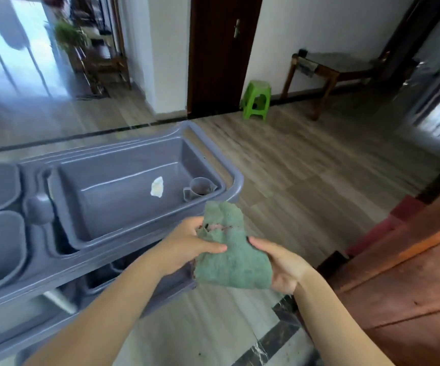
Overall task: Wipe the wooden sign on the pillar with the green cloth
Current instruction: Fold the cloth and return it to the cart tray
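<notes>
Here the left hand (187, 247) has its thumb pressed across the front of the crumpled, frayed green terry cloth (232, 254), fingers curled behind it; the right hand (279, 262) pinches the cloth's right edge, thumb on top and fingers tucked under. So the cloth sits bunched between both hands at mid-air, just beside the near corner of the grey plastic cleaning cart (123, 249). Risks, as a judgement: the torn, loose upper flap could snag or slip out if either pinch relaxes, and a wadded cloth would wipe poorly. The wooden sign and its pillar are not in view, so reach is unknown. Around: pale wood-look plank floor (306, 167), dark brown door (221, 48), bright green plastic stool (257, 100), reddish wooden furniture (411, 286) close on the right.
</notes>
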